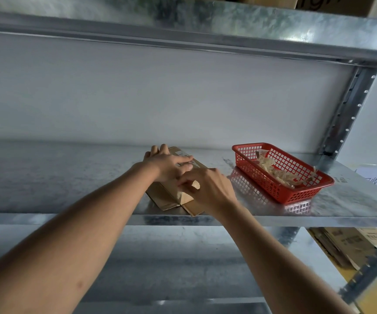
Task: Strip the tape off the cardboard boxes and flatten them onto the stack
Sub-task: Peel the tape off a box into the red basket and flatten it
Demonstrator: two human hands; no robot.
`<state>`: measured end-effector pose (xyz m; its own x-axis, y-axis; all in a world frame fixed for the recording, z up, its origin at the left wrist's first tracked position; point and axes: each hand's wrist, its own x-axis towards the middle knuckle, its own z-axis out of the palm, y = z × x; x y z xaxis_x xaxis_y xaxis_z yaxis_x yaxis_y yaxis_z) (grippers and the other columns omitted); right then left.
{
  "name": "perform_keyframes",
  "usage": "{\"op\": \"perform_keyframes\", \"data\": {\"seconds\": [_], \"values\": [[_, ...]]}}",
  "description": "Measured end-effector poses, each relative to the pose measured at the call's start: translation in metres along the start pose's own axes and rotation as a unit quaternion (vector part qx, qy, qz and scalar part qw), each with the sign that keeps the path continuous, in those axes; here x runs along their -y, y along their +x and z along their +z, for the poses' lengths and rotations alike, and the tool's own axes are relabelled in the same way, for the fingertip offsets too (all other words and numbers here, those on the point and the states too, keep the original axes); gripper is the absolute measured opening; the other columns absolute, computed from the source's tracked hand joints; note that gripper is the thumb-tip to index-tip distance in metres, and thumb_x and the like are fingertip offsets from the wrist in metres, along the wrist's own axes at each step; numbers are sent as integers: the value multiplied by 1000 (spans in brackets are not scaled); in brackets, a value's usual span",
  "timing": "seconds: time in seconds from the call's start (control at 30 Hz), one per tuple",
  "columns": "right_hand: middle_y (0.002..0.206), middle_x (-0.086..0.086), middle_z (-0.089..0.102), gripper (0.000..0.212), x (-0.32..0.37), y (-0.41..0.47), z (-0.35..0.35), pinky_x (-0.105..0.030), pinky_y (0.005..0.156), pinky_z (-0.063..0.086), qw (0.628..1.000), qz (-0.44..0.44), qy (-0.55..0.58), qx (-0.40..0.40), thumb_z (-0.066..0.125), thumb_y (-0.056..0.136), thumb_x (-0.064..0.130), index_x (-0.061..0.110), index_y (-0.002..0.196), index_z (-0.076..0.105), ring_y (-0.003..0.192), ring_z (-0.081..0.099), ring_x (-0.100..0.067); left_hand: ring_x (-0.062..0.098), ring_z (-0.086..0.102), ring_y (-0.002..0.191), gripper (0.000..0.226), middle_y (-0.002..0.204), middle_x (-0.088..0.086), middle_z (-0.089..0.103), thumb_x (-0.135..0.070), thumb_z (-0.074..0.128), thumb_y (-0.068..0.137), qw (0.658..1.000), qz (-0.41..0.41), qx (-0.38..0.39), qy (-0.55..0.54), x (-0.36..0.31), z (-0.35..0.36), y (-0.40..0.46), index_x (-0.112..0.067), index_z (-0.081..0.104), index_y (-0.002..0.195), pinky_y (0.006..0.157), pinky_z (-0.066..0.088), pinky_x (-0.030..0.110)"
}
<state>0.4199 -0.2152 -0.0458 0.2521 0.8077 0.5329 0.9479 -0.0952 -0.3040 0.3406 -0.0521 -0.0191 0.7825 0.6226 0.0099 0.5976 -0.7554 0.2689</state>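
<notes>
The box (pixel 171 196) lies flattened on the shelf (pixel 69 177), near its front edge. The left hand (pixel 169 164) presses flat on it, fingers straight. The right hand (pixel 207 189) has curled fingers at the box's top; I cannot tell if it pinches tape. The cardboard seems light and stiff, best held by its edges. The red basket (pixel 307 193) beside it holds crumpled tape strips (pixel 273 171).

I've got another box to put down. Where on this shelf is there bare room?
Left of the cardboard, the shelf lies bare to the frame edge. Crowded: both hands, left and right, on the cardboard, with only a narrow gap to the red basket.
</notes>
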Motion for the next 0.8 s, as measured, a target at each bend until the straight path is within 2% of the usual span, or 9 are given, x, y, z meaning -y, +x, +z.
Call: {"op": "perform_keyframes", "data": {"seconds": [0.13, 0.27, 0.33, 0.4, 0.47, 0.57, 0.63, 0.73, 0.8], "values": [[97, 17, 71, 31, -11, -5, 7, -40, 67, 59, 998, -60, 1, 17, 78, 89, 40, 44, 119, 72, 86, 65, -7, 30, 23, 131, 48, 130, 2, 35, -79, 32, 95, 1000, 3, 7, 9, -1, -1, -1, -74, 31, 143, 115, 17, 45], [111, 13, 72, 49, -15, -7, 5, -41, 75, 59, 995, -84, -11, 55, 82, 85, 35, 40, 131, 68, 85, 64, -12, 32, 22, 132, 48, 129, 4, 33, -81, 33, 94, 1000, -1, 6, 10, -1, -1, 1, -76, 31, 142, 116, 16, 47], [117, 11, 72, 39, -12, -5, 4, -43, 73, 59, 993, -102, -40, 44, 82, 85, 30, 38, 122, 72, 91, 68, -19, 32, 21, 133, 48, 125, 1, 31, -83, 34, 92, 1000, -7, 8, 0, 0, 1, 3, -78, 31, 139, 117, 18, 48], [109, 10, 71, 24, -10, -3, 4, -43, 61, 58, 988, -135, -70, 6, 80, 86, 21, 32, 107, 78, 87, 69, -23, 32, 22, 131, 44, 120, -1, 29, -79, 36, 93, 1000, -11, 6, -5, 0, 1, 3, -79, 31, 137, 119, 18, 47], [97, 8, 70, 21, -8, -2, 6, -39, 51, 56, 981, -166, -98, -26, 83, 80, 12, 27, 95, 81, 80, 67, -22, 31, 23, 128, 42, 120, 0, 31, -73, 36, 96, 1000, -12, 6, -9, -2, 0, 1, -79, 31, 138, 119, 17, 46], [91, 6, 70, 17, -5, -3, 7, -33, 46, 53, 969, -217, -106, -54, 86, 75, 8, 22, 85, 81, 81, 66, -22, 30, 24, 126, 44, 123, 3, 33, -76, 35, 97, 1000, -6, 9, -5, -3, -1, -1, -76, 31, 141, 119, 17, 45], [90, 3, 69, 9, -5, -3, 8, -35, 47, 53, 962, -244, -102, -63, 77, 82, 10, 18, 83, 80, 83, 66, -23, 30, 24, 127, 45, 124, 3, 33, -77, 35, 97, 1000, -5, 7, -1, -2, 0, 1, -76, 31, 141, 118, 17, 45], [95, 0, 64, 27, -4, -3, 14, -35, 47, 52, 967, -226, -99, -71, 52, 94, 24, 16, 90, 78, 85, 64, -22, 31, 24, 125, 48, 125, 1, 32, -84, 37, 90, 1000, -10, 4, -19, 3, 2, 7, -79, 32, 138, 117, 18, 46], [101, -4, 58, 25, -3, -3, 19, -35, 52, 51, 975, -194, -93, -49, 49, 99, 26, 12, 98, 70, 88, 60, -23, 28, 26, 121, 64, 121, -1, 33, -97, 41, 76, 999, -19, 8, -35, 5, 5, 12, -75, 39, 137, 115, 22, 43]]}}
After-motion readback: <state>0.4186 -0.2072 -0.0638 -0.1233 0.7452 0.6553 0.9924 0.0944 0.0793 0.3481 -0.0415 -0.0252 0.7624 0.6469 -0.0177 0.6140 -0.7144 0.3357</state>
